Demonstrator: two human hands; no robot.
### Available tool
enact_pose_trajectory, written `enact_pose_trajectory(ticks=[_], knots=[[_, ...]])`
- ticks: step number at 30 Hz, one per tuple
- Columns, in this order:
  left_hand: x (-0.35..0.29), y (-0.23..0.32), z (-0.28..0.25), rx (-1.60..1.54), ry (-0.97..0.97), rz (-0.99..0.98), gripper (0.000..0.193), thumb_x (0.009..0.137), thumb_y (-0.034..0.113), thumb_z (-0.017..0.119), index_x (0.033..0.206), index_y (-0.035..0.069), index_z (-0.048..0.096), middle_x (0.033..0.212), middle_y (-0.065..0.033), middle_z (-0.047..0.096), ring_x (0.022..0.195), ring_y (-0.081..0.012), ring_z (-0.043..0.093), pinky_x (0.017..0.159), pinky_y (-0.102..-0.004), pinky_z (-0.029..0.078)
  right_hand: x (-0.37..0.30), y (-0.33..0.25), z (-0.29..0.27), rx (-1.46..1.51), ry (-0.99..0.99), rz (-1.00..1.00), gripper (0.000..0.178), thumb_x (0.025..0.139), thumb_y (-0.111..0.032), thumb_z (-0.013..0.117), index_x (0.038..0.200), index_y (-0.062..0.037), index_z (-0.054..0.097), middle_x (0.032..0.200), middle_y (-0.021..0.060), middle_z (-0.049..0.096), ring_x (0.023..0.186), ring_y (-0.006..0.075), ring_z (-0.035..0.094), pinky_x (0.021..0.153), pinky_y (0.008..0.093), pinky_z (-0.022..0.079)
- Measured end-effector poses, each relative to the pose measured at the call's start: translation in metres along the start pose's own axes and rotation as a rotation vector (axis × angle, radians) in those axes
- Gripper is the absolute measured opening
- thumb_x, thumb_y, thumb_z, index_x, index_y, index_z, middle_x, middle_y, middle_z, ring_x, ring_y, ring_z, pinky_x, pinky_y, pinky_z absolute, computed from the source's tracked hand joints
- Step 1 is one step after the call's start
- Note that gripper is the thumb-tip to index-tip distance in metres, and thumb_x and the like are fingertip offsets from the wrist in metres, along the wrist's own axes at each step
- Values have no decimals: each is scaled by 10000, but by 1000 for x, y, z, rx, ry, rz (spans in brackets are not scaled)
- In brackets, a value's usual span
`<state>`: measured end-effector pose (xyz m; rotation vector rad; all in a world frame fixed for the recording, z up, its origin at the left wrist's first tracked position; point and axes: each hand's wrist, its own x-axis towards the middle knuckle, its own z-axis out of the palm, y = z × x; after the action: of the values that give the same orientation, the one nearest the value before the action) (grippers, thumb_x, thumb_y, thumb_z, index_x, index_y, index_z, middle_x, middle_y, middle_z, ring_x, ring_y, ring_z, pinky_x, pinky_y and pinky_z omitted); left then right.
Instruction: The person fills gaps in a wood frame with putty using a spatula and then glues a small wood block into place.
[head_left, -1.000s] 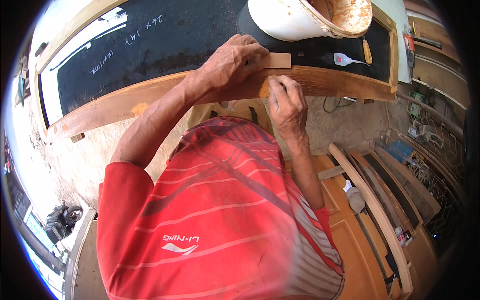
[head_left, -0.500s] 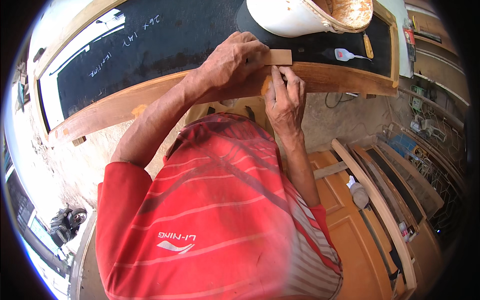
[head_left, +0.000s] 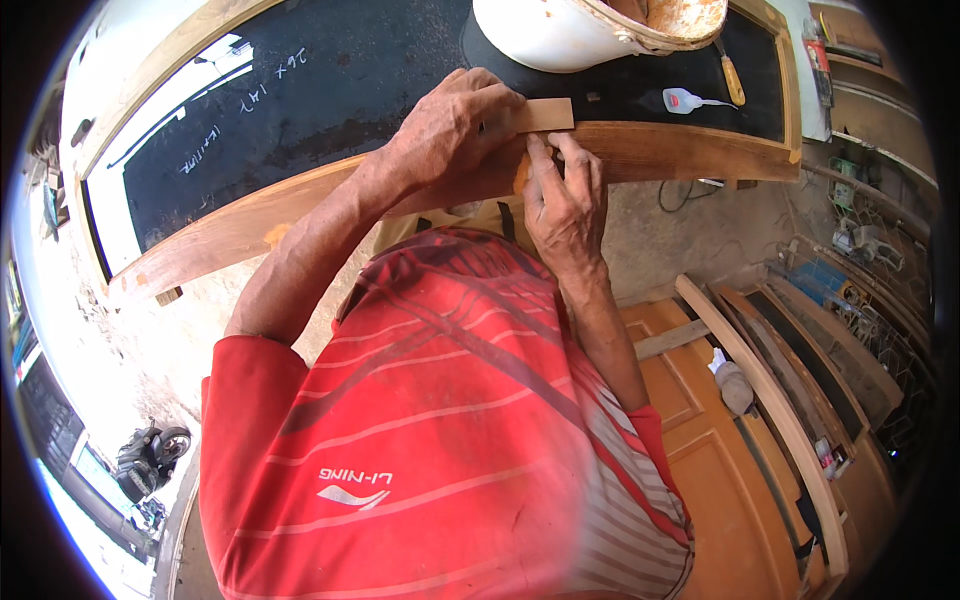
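My left hand (head_left: 462, 122) is closed around one end of a flat, tan rectangular piece (head_left: 548, 115), probably thin wood. The piece lies across the inner edge of a brown wooden rail (head_left: 655, 148), beside the dark panel (head_left: 360, 90). Just below its free end, my right hand (head_left: 568, 205) has its fingers bent and drawn together at the rail. Whatever those fingers may grip is hidden. An orange filler patch (head_left: 522, 174) shows on the rail between my hands, and another orange patch (head_left: 276, 236) sits farther left.
On the panel stand a white bucket (head_left: 545, 35) with a crusted inside, a small white squeeze bottle (head_left: 684, 101) and a yellow-handled tool (head_left: 733, 80). Wooden boards (head_left: 760, 400) and an orange-brown panelled door (head_left: 700, 480) are at the lower right. A motorcycle (head_left: 148, 458) is far left.
The whole view has shifted slightly. My right fingers have drawn closer together beneath the tan piece, while my left hand keeps its hold on it.
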<state>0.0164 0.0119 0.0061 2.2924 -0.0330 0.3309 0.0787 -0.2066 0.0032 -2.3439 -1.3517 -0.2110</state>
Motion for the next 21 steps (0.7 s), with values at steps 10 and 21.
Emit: enact_pose_trajectory(ticks=[10, 21], knots=[[3, -2, -2, 72, -32, 95, 256, 960, 145, 730, 1212, 108, 754, 1211, -107, 713, 1151, -350, 663, 1021, -441, 557, 26, 11, 3, 91, 137, 139, 518, 944, -69, 736, 1437, 16, 602, 1311, 204, 647, 1190, 391, 625, 1018, 500, 510], [6, 0, -8, 18, -66, 59, 240, 973, 142, 732, 1210, 105, 731, 1164, -151, 685, 1108, -377, 672, 973, -447, 568, 30, 28, 13, 188, 145, 162, 322, 937, -52, 732, 1254, -3, 699, 1276, 136, 703, 1139, 367, 658, 1004, 484, 520]])
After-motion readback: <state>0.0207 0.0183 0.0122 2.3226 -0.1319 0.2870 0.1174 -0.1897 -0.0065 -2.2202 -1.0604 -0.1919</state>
